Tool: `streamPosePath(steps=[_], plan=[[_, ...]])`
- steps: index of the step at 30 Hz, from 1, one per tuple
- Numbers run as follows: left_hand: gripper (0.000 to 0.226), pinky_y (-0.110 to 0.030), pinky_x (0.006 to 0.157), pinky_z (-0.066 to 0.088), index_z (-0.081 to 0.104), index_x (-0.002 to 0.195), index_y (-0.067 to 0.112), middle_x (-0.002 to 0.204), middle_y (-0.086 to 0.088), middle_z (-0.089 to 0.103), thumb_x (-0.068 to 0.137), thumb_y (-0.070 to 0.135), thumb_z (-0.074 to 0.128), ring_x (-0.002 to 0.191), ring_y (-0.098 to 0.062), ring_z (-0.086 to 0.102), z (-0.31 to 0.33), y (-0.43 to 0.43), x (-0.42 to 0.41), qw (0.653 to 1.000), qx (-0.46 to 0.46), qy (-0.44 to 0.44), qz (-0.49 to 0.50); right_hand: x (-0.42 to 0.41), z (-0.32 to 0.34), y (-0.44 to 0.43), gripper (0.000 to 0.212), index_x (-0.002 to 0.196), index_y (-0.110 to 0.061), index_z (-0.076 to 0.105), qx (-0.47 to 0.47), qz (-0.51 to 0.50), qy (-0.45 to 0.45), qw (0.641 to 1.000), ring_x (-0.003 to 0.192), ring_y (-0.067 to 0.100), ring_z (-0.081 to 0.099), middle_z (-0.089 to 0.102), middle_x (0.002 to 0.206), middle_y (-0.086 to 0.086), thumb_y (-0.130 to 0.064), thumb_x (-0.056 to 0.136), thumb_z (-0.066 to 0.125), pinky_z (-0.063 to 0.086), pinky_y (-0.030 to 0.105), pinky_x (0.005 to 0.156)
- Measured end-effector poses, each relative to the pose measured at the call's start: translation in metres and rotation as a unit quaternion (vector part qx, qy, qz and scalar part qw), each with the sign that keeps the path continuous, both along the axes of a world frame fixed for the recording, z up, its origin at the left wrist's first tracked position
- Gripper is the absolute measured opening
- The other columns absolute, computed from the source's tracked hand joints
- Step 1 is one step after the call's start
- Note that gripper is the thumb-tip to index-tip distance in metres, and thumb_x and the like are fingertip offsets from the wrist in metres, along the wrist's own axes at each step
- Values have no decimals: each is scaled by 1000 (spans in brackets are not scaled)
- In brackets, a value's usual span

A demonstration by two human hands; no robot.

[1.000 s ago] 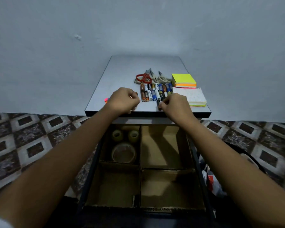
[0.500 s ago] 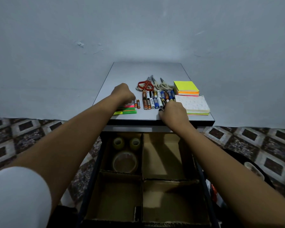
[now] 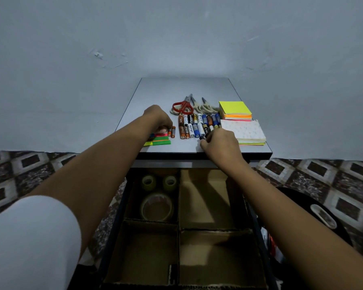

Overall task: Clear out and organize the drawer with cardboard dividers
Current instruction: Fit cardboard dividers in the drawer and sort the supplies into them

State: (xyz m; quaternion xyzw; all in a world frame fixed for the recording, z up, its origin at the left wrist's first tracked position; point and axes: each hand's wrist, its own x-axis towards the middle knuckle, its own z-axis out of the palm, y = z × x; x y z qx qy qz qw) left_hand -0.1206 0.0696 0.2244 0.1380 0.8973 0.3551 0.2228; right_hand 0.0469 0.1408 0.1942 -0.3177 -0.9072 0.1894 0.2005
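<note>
Centre frame, the left hand [image 3: 158, 117] curls its fingers beside two small batteries [image 3: 171, 131], its grip unclear. To its right, the right hand [image 3: 220, 144] pinches a dark battery [image 3: 202, 138]. Below, the open drawer [image 3: 147, 254], fitted with cardboard dividers [image 3: 151, 222], holds tape rolls [image 3: 156, 206] in its upper-left compartment.

The scene was dim and bluish, the pale plaster wall [image 3: 176, 38] brightest above the centre and darkening toward the corners, the open drawer of brown cardboard dividers [image 3: 179, 227] crossed by deep slanting shadows, while wide-angle distortion bowed the patterned floor tiles [image 3: 19, 170] and blurred the near white sleeve [image 3: 29, 237].
</note>
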Motion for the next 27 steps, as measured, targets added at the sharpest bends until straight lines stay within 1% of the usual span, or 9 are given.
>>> streamPosePath(steps=[5, 7, 11, 14, 17, 20, 22, 24, 27], plan=[[22, -12, 33, 40, 51, 66, 5, 43, -8, 55, 83, 2, 64, 25, -8, 48, 3, -3, 0, 1000, 2, -22, 10, 4, -1, 1, 27, 99, -1, 67, -4, -8, 12, 1000, 89, 27, 61, 67, 96, 15, -25, 90, 57, 42, 28, 68], [23, -11, 32, 38, 52, 63, 4, 40, -8, 55, 83, 1, 63, 25, -8, 47, 5, -6, 0, 999, 13, -28, 11, 5, -1, 1, 28, 100, -1, 67, -13, -13, 19, 1000, 90, 28, 61, 67, 97, 15, -25, 90, 57, 44, 29, 70], [26, -12, 42, 37, 50, 62, 5, 59, -7, 55, 86, 4, 60, 36, -7, 46, 15, -12, 1, 999, 36, -28, 2, 7, 1, -2, 26, 96, -1, 68, -46, -5, 32, 998, 88, 25, 62, 68, 94, 12, -24, 89, 58, 45, 29, 70], [26, -11, 36, 34, 52, 62, 6, 42, -3, 55, 86, 7, 61, 28, -3, 40, 23, -21, 4, 997, 71, -33, 5, 11, 4, -5, 20, 85, -5, 67, -124, -1, 56, 991, 84, 19, 59, 64, 85, 7, -23, 88, 60, 44, 27, 69], [27, -7, 32, 30, 55, 63, 8, 33, 4, 51, 88, 14, 60, 24, -1, 36, 30, -34, 17, 993, 99, -58, -1, 19, 7, -10, 19, 85, -6, 66, -259, -6, 79, 963, 79, 17, 59, 62, 80, 5, -24, 87, 62, 49, 30, 66], [28, -8, 31, 30, 56, 63, 11, 34, 7, 50, 88, 19, 62, 25, -1, 36, 27, -54, 39, 987, 124, -99, -11, 33, 5, -18, 14, 87, -9, 62, -398, -6, 84, 914, 67, 16, 58, 62, 78, 6, -24, 88, 63, 44, 23, 51], [25, -8, 32, 33, 58, 63, 12, 38, 7, 52, 86, 20, 65, 29, -1, 40, 18, -70, 56, 984, 131, -122, -18, 43, 1, -24, 13, 85, -9, 61, -471, 6, 82, 878, 61, 13, 56, 61, 73, 5, -22, 89, 62, 44, 23, 50], [18, -9, 35, 34, 61, 68, 12, 42, 7, 56, 85, 17, 66, 33, -1, 44, 5, -86, 73, 979, 147, -142, -24, 51, -7, -32, 13, 80, -12, 61, -509, 15, 71, 858, 58, 10, 56, 60, 67, 2, -20, 90, 61, 45, 22, 50], [11, -11, 36, 34, 64, 74, 11, 48, 6, 59, 84, 14, 66, 37, 1, 47, -18, -114, 98, 978, 139, -150, -49, 66, -23, -45, 16, 75, -13, 61, -527, 26, 58, 847, 51, 5, 56, 60, 61, -1, -20, 89, 62, 46, 18, 46]])
